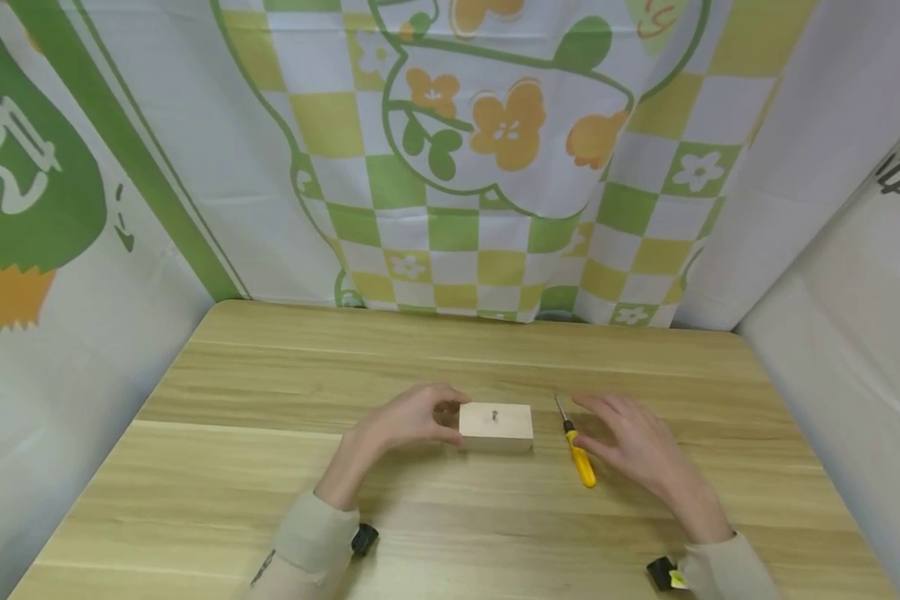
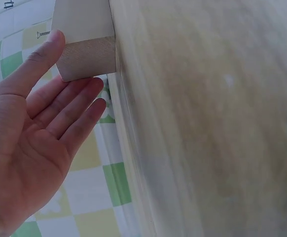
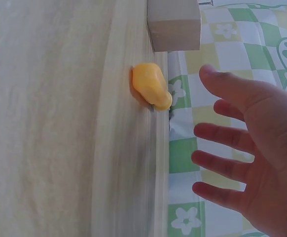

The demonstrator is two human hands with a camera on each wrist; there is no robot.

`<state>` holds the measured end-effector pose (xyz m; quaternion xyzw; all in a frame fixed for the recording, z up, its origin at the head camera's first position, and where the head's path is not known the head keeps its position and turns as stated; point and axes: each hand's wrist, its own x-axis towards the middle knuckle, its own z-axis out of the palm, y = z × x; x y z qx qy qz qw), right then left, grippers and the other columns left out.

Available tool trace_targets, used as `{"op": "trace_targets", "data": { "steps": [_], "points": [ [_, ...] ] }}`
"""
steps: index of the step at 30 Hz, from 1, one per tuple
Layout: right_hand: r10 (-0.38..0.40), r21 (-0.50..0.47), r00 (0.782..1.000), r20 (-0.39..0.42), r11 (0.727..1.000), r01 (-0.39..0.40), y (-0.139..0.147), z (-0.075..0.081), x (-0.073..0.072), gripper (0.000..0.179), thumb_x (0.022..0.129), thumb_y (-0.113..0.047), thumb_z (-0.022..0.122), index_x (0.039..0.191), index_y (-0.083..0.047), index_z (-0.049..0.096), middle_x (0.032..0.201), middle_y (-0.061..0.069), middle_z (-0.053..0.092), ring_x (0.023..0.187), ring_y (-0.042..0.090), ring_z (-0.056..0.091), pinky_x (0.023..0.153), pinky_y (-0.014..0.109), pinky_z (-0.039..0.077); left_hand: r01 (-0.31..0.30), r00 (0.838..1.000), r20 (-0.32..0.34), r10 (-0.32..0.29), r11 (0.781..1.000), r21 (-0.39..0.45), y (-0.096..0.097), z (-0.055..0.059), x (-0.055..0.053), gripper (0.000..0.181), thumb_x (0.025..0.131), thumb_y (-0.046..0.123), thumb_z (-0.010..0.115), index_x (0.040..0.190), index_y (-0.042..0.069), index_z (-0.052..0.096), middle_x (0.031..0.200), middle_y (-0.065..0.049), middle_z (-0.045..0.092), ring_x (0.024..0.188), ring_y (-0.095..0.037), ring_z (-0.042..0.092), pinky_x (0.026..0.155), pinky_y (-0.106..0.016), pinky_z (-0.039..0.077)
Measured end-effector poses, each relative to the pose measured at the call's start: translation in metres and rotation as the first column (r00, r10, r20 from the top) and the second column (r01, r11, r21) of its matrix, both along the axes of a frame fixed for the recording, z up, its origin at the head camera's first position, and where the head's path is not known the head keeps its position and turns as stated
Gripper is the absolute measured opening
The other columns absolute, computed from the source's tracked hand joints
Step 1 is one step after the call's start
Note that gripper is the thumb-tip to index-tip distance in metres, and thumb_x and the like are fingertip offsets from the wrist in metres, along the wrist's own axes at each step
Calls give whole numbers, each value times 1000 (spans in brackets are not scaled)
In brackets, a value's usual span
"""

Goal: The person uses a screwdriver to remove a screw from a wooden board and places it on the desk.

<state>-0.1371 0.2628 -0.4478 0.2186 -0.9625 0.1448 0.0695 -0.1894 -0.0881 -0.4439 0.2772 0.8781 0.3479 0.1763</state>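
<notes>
A small pale wooden block [image 1: 495, 427] lies on the table with a screw [image 1: 495, 415] standing up from its top. My left hand [image 1: 420, 417] holds the block's left end, thumb at the front corner and index finger at the back. In the left wrist view the thumb [image 2: 54, 39] overlaps the block's edge and part of the index finger is hidden behind it. A screwdriver with a yellow handle [image 1: 581, 461] lies right of the block, its shaft pointing away. Beside it hovers my right hand [image 1: 633, 437], fingers spread and holding nothing; the handle [image 3: 151, 84] shows near the thumb.
Everything lies on a wood-grain table [image 1: 270, 367]. A patterned curtain [image 1: 450, 217] hangs behind its far edge, and white printed sheets flank both sides. Dark wrist devices [image 1: 363, 539] sit at the sleeves.
</notes>
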Motion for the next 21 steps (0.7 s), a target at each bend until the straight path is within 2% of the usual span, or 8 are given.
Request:
{"op": "trace_targets", "data": {
  "steps": [8,15,21],
  "points": [
    [30,30,1000,6,999,-30,2,0,1,56,86,-41,75,134,-15,61,114,3,68,100,23,66,83,46,58,-15,1000,19,15,1000,-21,3,4,1,67,80,35,83,136,8,59,131,-8,65,117,-23,63,104,-41,51],
    [75,54,997,31,996,-77,4,-2,6,57,84,-39,78,133,-16,62,109,0,67,99,19,63,83,41,57,-30,999,36,31,999,-42,4,5,2,67,80,36,83,137,8,59,132,-8,65,118,-23,63,104,-42,51],
    [98,90,992,82,990,-105,5,-3,10,64,80,-47,78,136,-19,61,109,-4,64,97,11,57,80,34,54,-44,997,60,46,998,-35,6,6,3,67,80,34,83,137,7,58,133,-9,64,119,-24,63,106,-42,50]
  ]
}}
